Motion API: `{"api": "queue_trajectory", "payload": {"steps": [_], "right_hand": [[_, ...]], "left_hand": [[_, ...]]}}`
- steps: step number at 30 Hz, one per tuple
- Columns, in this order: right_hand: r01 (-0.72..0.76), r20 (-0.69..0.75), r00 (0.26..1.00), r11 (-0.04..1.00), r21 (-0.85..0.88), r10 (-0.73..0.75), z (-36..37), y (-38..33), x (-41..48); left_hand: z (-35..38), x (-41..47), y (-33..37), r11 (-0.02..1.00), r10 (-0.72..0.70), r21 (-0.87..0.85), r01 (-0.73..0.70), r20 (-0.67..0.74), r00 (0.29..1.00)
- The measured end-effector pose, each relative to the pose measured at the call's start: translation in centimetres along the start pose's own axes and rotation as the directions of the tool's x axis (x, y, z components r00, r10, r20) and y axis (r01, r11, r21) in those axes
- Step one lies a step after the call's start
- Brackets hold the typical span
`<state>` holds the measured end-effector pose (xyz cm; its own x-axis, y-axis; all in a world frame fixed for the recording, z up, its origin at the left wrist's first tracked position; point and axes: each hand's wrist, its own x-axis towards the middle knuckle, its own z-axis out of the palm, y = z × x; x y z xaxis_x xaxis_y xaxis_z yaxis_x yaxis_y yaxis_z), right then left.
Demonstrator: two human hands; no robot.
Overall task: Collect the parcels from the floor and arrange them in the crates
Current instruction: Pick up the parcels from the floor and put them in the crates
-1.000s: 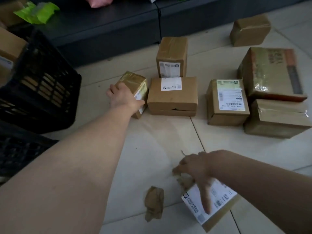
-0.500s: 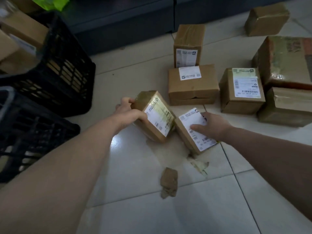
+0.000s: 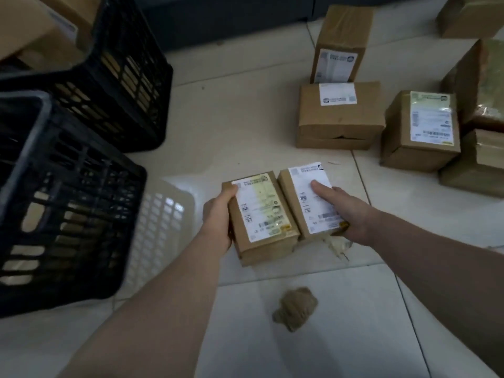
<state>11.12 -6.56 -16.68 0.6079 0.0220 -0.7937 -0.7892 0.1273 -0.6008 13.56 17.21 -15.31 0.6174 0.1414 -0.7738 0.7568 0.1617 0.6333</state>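
The left hand [image 3: 218, 222] grips a yellow-labelled parcel [image 3: 261, 222] by its left side. The thumb is pressed on the top corner of the label and the other fingers are curled under the box, out of sight. The right hand [image 3: 351, 214] holds a white-labelled parcel [image 3: 311, 197]. One of its fingers [image 3: 321, 189] lies straight across the label, and the rest wrap round the right edge, mostly hidden. The two parcels touch along their long sides, labels up. They sit to the right of the near crate [image 3: 68, 203], over the tiled floor [image 3: 231, 126]. Whether they clear the floor cannot be told.

Behind the near crate stands a far crate [image 3: 122, 69], black like it, with brown boxes showing through its slats. Further right of the near crate, beyond the held pair, a flat parcel [image 3: 341, 118] lies with an upright parcel [image 3: 341, 42] just behind it. A labelled parcel [image 3: 420, 132] sits beside them among more boxes. A crumpled paper scrap [image 3: 296, 306] lies on the floor right of the near crate, nearer the person than the held parcels.
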Motion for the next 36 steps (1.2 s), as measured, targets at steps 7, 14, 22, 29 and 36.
{"api": "queue_trajectory", "payload": {"steps": [7,14,22,29,36], "right_hand": [[-0.146,0.139,0.983,0.975,0.169,0.123,1.5,2.9,-7.6],[-0.14,0.267,0.945,0.972,-0.19,0.189,4.2,2.8,-18.1],[0.032,0.325,0.937,0.895,-0.446,0.128,16.9,-6.1,-29.3],[-0.083,0.285,0.93,0.889,-0.451,0.231,30.2,-13.6,-34.6],[-0.126,0.268,0.933,0.916,-0.381,0.24,43.6,-17.8,-32.6]], "left_hand": [[-3.4,-5.6,-1.4,0.968,-0.248,0.081,0.238,0.152,0.957],[-10.9,-17.4,0.0,0.963,-0.262,0.127,0.238,0.232,0.937],[-22.2,-32.2,7.7,0.984,-0.176,0.003,0.176,0.041,0.984],[-30.6,-37.7,16.1,0.936,-0.313,-0.219,0.277,-0.156,0.937],[-40.1,-35.1,24.2,0.918,-0.227,-0.378,0.116,-0.264,0.937]]}}
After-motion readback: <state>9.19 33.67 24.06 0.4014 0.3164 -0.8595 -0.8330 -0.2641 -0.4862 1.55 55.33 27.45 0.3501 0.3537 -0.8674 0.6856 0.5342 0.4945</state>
